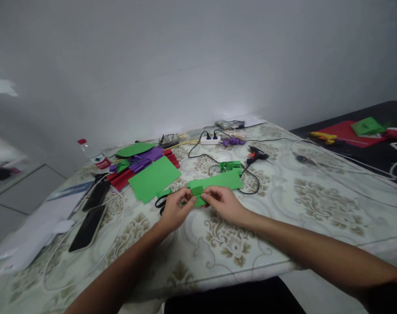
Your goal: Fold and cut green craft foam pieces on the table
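A small folded piece of green craft paper (197,195) is pinched between my two hands, above the patterned tablecloth. My left hand (178,206) grips its left side with thumb and fingers. On the right side, my right hand (223,203) pinches it the same way. Just behind lies a long green strip (222,179). Black-handled scissors (160,202) rest beside my left hand, their blades mostly hidden. Larger green sheets (155,178) lie to the left.
A black glue gun (256,154) stands beyond my right hand, near cut green pieces (231,166). A white power strip (210,140) has cords trailing from it. Two phones (88,228) and a bottle (98,158) are at left. A yellow glue gun (323,137) lies on the dark right-hand table.
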A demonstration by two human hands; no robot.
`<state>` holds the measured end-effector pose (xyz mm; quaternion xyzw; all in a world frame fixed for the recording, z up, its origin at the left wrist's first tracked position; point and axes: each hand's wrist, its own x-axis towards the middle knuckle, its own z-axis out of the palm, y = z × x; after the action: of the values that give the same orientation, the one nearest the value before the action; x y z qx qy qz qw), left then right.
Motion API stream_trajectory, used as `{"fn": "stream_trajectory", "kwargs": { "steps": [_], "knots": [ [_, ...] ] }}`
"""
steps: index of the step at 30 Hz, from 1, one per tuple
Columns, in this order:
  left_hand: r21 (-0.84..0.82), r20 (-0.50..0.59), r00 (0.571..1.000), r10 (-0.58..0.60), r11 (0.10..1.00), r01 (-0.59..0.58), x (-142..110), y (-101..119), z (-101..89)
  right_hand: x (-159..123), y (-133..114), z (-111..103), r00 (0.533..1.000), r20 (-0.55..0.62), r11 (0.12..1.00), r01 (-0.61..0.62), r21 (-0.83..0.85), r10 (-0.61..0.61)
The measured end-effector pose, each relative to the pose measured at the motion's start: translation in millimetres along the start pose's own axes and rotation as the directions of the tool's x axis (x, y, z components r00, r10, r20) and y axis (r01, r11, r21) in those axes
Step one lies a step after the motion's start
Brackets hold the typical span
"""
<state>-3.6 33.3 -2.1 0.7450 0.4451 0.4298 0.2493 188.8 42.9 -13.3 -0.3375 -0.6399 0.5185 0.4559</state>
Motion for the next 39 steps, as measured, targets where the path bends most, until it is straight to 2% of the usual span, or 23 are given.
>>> {"fn": "stream_trajectory", "kwargs": {
  "steps": [12, 23, 30, 39],
  "knots": [
    [0.062, 0.048, 0.999, 0.007, 0.998, -0.010, -4, -6, 3.7, -5, -6, 1, 0.999, 0.029, 0.990, 0.022, -0.142, -0.018],
    [0.117, 0.058, 0.998, 0.030, 0.992, -0.037, 0, -3, 1.2, -4, 4, 2, 1.000, 0.027, 0.990, 0.007, -0.137, -0.004],
    [0.084, 0.037, 0.999, 0.025, 0.996, -0.028, 2, 2, -1.3, -2, 6, 1, 1.000, 0.002, 0.997, -0.017, -0.072, 0.017],
    [0.095, 0.065, 0.997, 0.052, 0.994, -0.058, 0, -3, 2.1, -2, 2, -1, 1.000, 0.026, 0.989, 0.013, -0.145, -0.010]
  ]
}}
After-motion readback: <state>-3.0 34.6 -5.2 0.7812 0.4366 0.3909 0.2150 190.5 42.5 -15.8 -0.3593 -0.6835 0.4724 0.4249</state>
